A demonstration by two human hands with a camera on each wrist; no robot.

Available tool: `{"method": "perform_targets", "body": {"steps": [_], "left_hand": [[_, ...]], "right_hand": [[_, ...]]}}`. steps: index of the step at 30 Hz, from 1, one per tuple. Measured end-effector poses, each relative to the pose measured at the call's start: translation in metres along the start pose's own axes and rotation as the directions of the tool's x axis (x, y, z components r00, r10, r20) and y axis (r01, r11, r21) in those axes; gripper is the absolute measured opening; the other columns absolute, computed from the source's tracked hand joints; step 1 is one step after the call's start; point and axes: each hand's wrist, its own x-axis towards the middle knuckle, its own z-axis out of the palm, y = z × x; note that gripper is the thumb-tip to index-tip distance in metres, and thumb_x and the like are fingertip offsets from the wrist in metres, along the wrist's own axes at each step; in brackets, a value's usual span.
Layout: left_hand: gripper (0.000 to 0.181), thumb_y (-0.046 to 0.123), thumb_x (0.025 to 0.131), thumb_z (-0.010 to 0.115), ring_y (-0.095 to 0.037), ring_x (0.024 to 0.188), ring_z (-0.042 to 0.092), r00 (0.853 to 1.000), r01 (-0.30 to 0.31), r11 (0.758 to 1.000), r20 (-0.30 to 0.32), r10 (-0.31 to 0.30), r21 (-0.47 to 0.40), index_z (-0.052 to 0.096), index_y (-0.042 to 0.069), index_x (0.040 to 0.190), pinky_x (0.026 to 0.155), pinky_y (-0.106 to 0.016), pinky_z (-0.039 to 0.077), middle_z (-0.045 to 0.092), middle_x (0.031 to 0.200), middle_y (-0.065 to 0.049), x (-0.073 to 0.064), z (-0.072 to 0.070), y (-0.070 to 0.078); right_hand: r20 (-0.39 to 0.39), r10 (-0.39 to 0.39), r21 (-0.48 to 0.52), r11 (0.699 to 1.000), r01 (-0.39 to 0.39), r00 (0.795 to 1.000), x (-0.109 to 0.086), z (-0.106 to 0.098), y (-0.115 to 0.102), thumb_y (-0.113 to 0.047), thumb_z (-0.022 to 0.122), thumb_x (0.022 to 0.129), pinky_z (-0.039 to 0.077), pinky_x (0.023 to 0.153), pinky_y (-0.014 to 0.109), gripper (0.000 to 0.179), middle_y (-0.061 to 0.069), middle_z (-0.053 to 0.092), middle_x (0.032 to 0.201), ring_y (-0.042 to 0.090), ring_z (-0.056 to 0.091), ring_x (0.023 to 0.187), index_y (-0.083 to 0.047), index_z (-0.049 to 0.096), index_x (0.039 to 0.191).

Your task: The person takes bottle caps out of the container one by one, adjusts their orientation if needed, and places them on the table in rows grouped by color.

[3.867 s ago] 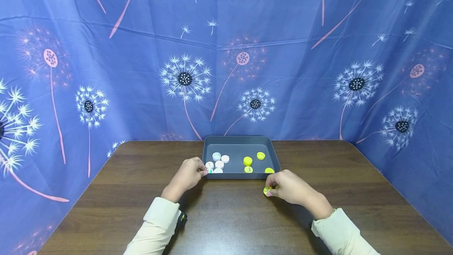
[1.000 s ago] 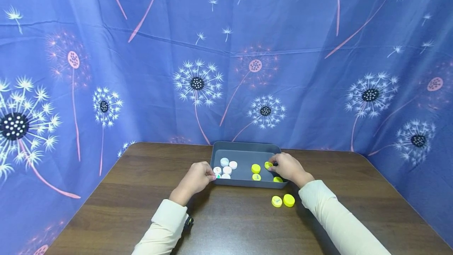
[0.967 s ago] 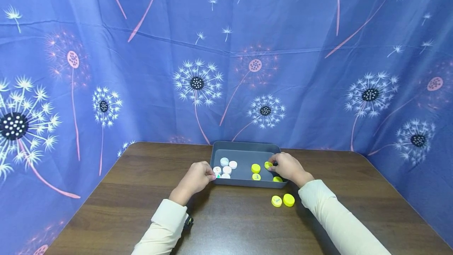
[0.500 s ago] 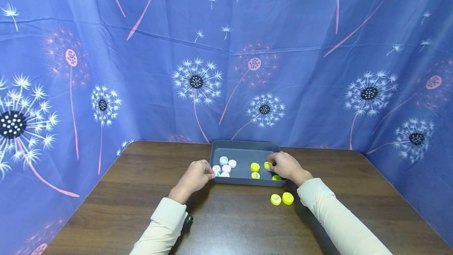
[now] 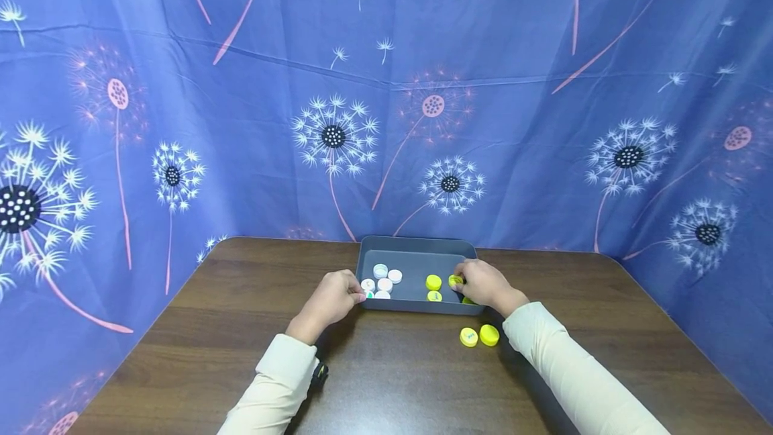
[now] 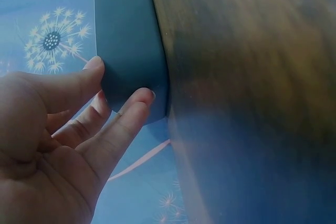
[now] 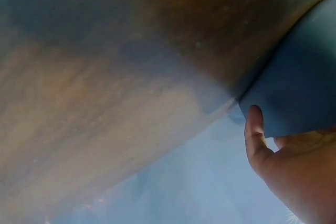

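Observation:
A dark grey tray [image 5: 417, 306] stands at the back of the table. My left hand [image 5: 329, 301] grips its front left corner; in the left wrist view the thumb and fingers [image 6: 137, 98] pinch the tray wall [image 6: 128, 30]. My right hand [image 5: 483, 282] reaches over the tray's right side and pinches a yellow bottle cap [image 5: 455, 280] inside it. The right wrist view shows the hand [image 7: 299, 177] beside the tray's outer wall [image 7: 304, 77], the cap hidden there. Two yellow caps in the tray stand left of the right hand, one a plain yellow cap [image 5: 433, 282]. Another yellow cap [image 5: 468, 301] is partly covered.
Several white bottle caps [image 5: 384, 285] sit in the tray's left part. On the wooden table [image 5: 386, 368], in front of the tray's right end, lie a yellow cap with a printed mark [image 5: 468, 337] and a plain yellow bottle cap [image 5: 489, 335]. A blue dandelion-print cloth [image 5: 386, 153] hangs behind.
Since the oldest frame, my right hand has let go of a yellow cap on the table and moved into the tray to another. In the last second both hands have stayed nearly still.

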Motion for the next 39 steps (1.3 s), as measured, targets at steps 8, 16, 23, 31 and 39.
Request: {"method": "perform_targets", "body": {"steps": [8,16,23,31,39], "left_hand": [[0.012,0.006,0.085,0.076,-0.010,0.073,0.057,1.000,0.015,1.000,0.014,-0.015,-0.005,0.073,0.008,0.074,0.069,-0.029,0.050,0.060,0.078,0.005,0.000,-0.001,0.000],[0.010,0.004,0.084,0.077,-0.012,0.076,0.060,1.000,-0.025,1.000,0.008,0.025,-0.002,0.073,0.007,0.074,0.070,-0.031,0.051,0.061,0.079,0.004,-0.003,0.003,0.000],[0.010,0.005,0.084,0.076,-0.012,0.077,0.060,1.000,-0.029,1.000,0.004,0.029,0.006,0.073,0.007,0.075,0.071,-0.031,0.052,0.062,0.080,0.004,-0.002,0.002,-0.002],[0.011,0.005,0.086,0.076,-0.012,0.077,0.059,1.000,-0.011,1.000,0.021,0.012,-0.008,0.073,0.007,0.075,0.071,-0.031,0.051,0.061,0.080,0.004,-0.001,0.000,-0.001],[0.012,0.005,0.086,0.076,-0.012,0.077,0.058,1.000,-0.024,1.000,0.018,0.024,-0.012,0.072,0.008,0.074,0.071,-0.032,0.051,0.060,0.080,0.005,-0.003,0.002,-0.003]], "right_hand": [[0.002,0.041,-0.052,0.998,-0.040,0.999,-0.001,-0.003,-0.004,-0.032,0.075,0.088,0.046,0.075,0.047,0.021,-0.004,0.066,0.088,0.016,0.062,0.081,-0.014,0.073,0.099],[-0.072,0.079,0.036,0.996,-0.076,0.994,-0.007,-0.005,-0.002,-0.031,0.075,0.085,0.045,0.075,0.044,0.022,-0.006,0.062,0.083,0.011,0.057,0.074,-0.013,0.069,0.096],[-0.149,0.099,0.247,0.967,-0.060,0.984,-0.017,-0.015,-0.008,-0.019,0.074,0.081,0.048,0.067,0.034,0.023,-0.001,0.062,0.085,0.014,0.056,0.075,-0.009,0.063,0.098],[-0.260,0.121,0.393,0.919,-0.009,0.958,-0.041,-0.031,-0.031,-0.006,0.075,0.080,0.051,0.069,0.035,0.026,0.002,0.068,0.095,0.022,0.065,0.086,-0.008,0.064,0.104],[-0.288,0.166,0.556,0.831,0.024,0.943,-0.068,-0.034,-0.045,0.001,0.076,0.081,0.056,0.069,0.028,0.028,0.007,0.067,0.100,0.019,0.069,0.086,-0.008,0.065,0.105]]}}
